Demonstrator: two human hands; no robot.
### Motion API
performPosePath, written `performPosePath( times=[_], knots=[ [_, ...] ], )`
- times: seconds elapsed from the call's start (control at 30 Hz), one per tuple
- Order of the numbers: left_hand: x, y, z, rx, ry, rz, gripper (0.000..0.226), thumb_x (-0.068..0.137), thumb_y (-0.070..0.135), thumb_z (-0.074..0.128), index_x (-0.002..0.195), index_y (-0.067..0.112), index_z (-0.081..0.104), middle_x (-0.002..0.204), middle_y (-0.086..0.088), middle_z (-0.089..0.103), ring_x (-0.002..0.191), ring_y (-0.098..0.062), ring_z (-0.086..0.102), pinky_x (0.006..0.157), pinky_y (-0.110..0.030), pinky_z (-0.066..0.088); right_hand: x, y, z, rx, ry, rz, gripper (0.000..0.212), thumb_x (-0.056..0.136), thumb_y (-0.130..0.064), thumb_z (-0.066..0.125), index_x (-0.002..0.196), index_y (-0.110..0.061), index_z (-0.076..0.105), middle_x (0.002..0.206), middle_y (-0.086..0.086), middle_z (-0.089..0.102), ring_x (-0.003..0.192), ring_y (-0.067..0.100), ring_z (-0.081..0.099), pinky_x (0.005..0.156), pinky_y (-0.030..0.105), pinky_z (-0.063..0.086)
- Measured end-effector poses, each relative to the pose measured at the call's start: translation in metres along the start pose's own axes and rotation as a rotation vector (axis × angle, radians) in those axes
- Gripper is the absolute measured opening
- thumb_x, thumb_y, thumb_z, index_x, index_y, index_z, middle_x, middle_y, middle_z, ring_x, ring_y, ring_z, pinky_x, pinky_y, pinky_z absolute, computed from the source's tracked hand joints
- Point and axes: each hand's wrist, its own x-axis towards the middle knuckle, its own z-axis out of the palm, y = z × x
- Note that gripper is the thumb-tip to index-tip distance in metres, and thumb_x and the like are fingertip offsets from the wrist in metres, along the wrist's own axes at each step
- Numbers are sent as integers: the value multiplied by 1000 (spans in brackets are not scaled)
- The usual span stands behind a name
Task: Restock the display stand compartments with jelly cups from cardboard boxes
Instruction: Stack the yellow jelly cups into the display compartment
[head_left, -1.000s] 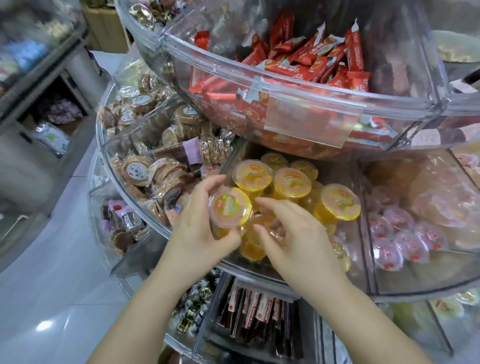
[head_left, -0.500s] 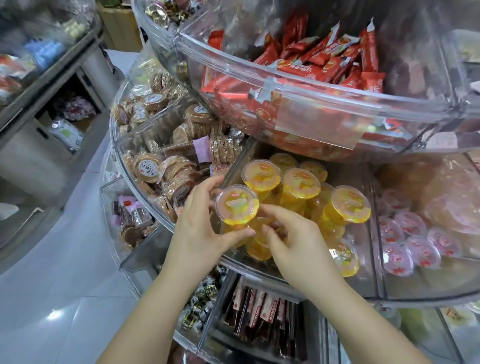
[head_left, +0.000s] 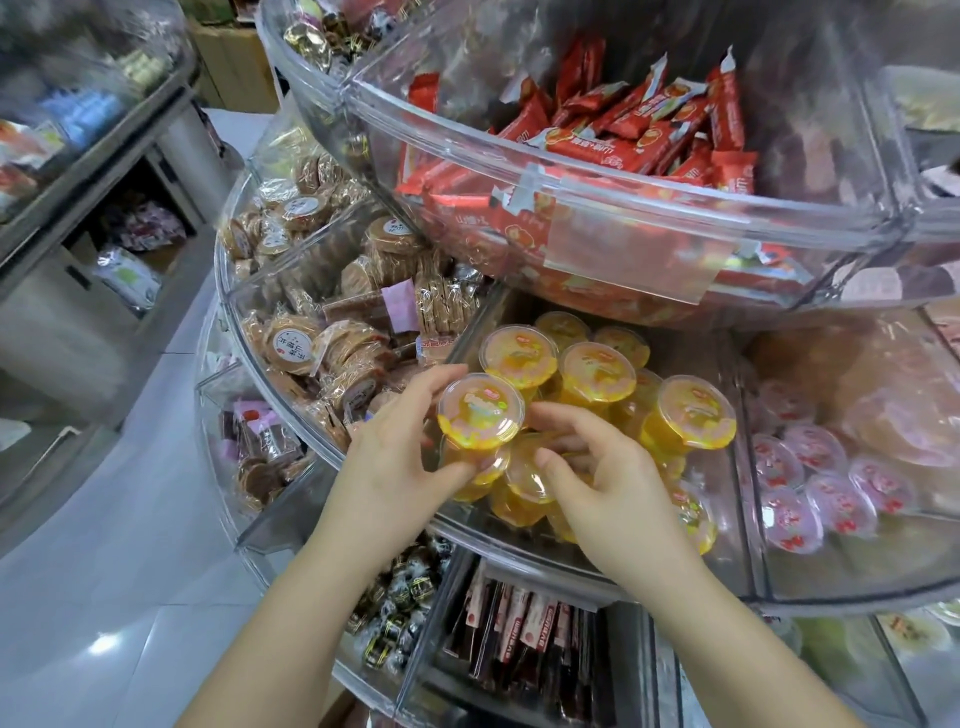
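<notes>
Now my left hand (head_left: 400, 457) grips a jelly cup (head_left: 480, 413) upright for stacking; my right hand (head_left: 602, 483), fingers curled, steadies the cups beneath.

Both bare forearms reach up from the bottom edge and converge toward the middle. The left hand (head_left: 400, 462) is turned palm toward the right, fingers spread and curled, thumb low — it grips a cup (head_left: 480, 410) between thumb and fingertips. The right hand (head_left: 605, 493) sits just beside it, back of the hand up, wrist bent slightly down. Its fingers (head_left: 558, 415) curl forward and its thumb points toward the left hand — whether they pinch anything cannot be told.
</notes>
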Motion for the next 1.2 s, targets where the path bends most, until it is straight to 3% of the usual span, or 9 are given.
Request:
performPosePath(
  times=[0.1,0.23,0.47,0.57,0.8,0.93,1.0,1.13,1.2],
  knots=[
    [1,-1,-1,28,-6,14,73,64,26,82,123,43,41,99,25,57,76,8,51,68,-5,40,-4,0,-3,43,27,-3,36,87,-13,58,115,-36,57,102,-21,61,91,-7,57,73,4,45],
    [-4,0,-4,-42,20,2,82,62,35,79,126,49,30,121,24,48,97,10,49,77,-6,41,-10,-1,-5,55,57,-16,32,86,-17,59,105,-42,57,96,-22,63,91,-4,58,74,9,47],
    [-55,10,-24,-197,233,-105,44,73,38,63,114,48,50,108,17,61,88,-6,61,74,-20,49,-34,-20,1,169,76,-106,22,83,-16,60,85,-37,57,86,-13,61,80,6,57,66,11,45],
    [-106,10,-28,-267,336,-222,37,76,26,65,106,46,57,99,15,65,78,-6,61,72,-13,46,-54,-29,17,254,-84,-155,19,80,-18,58,86,-37,59,81,-12,61,75,5,56,65,12,44],
    [-268,-41,4,-330,667,-737,26,79,16,67,90,39,65,86,10,68,74,-1,61,68,-6,44,-100,2,112,172,-726,-168,15,81,-23,60,89,-36,61,79,-12,63,68,2,56,63,13,43],
    [-364,-100,46,-387,711,-1059,31,83,-1,63,88,29,63,76,8,68,75,-6,61,73,-26,48,-147,75,200,-71,-1072,-10,23,86,-10,59,85,-33,58,77,-8,60,69,4,53,65,18,44],
    [-403,-138,70,-411,691,-1184,27,84,2,63,89,28,63,80,6,68,76,-12,62,73,-30,48,-169,126,246,-201,-1160,85,23,88,-8,56,84,-31,56,80,-7,59,72,8,52,64,14,42],
    [-452,-227,130,-435,602,-1359,20,86,12,63,93,31,61,90,11,66,81,-11,60,73,-20,48,-189,240,333,-407,-1177,207,9,89,-19,57,93,-26,58,78,-12,58,73,6,55,62,10,41],
    [-466,-283,159,-441,544,-1384,20,86,12,62,97,28,61,91,11,64,82,-8,59,71,-10,44,-186,299,383,-504,-1155,258,15,88,-15,58,102,-17,62,79,-7,58,76,14,56,68,20,44]
  ],
)
